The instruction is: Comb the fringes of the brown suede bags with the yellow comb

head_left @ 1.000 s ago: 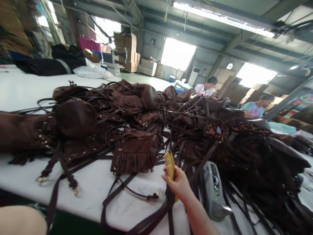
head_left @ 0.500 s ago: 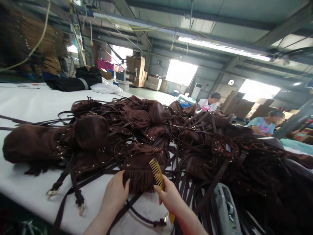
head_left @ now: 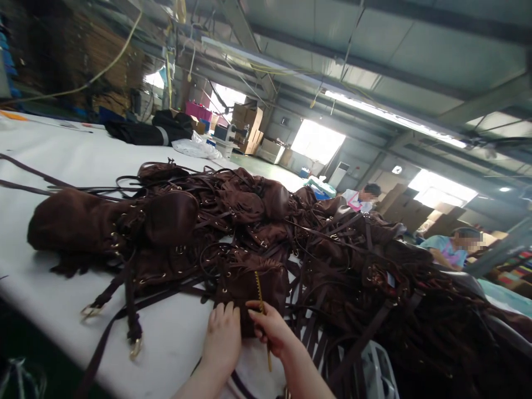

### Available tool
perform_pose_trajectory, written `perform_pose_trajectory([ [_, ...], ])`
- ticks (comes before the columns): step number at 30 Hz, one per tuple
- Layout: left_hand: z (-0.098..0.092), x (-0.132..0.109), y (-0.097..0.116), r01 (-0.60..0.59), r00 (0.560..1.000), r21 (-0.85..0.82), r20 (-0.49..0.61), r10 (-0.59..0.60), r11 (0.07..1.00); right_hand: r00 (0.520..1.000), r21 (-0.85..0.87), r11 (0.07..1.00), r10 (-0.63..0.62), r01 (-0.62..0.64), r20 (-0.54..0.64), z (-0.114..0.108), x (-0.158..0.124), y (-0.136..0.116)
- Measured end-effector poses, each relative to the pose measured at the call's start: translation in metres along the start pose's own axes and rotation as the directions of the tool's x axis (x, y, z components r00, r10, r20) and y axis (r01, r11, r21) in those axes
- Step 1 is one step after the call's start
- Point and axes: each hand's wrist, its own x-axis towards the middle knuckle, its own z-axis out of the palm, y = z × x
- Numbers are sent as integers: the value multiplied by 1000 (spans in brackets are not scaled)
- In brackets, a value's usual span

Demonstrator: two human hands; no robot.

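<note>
A dark brown suede-like drawstring bag [head_left: 249, 282] with gold eyelets lies at the front of the pile, right before me. My left hand [head_left: 223, 335] is at its lower left edge, fingers together and bent over the material; their tips are hidden. In my right hand [head_left: 268, 327] is a yellow wide-toothed comb [head_left: 258, 285], gripped near its middle, seen nearly edge-on and pointing up across the bag's front. The comb's lower end sticks out below my palm. No hanging fringe shows on the lower front of the bag now.
More brown bags [head_left: 170, 216] with straps and gold buckles [head_left: 135, 348] spread over the white table [head_left: 54, 138]. A grey plastic device [head_left: 378, 368] lies at lower right. Black rolled material [head_left: 137, 132] rests at the back left. Two people [head_left: 446, 246] sit beyond the pile.
The left hand has moved from beside the fringe onto the bag's lower front. The comb has turned from showing its teeth broadly to nearly edge-on. The lower fringe has gone from sight.
</note>
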Motion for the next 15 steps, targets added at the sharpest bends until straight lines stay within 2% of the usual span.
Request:
perform_pose_trajectory([
  [3,9,-17,6,0,1000,69,-27,2,998,1000,-19,1000,-1,1,-18,7,5,-1],
  [8,31,-33,10,-66,998,157,-9,68,985,987,-235,972,-22,-16,-157,23,23,1],
  [12,41,-36,7,-141,989,50,46,139,989,970,-347,938,-91,8,-224,34,33,-3],
  [15,42,-39,4,-211,972,-118,81,221,970,948,-521,853,-182,22,-260,41,34,-9],
])
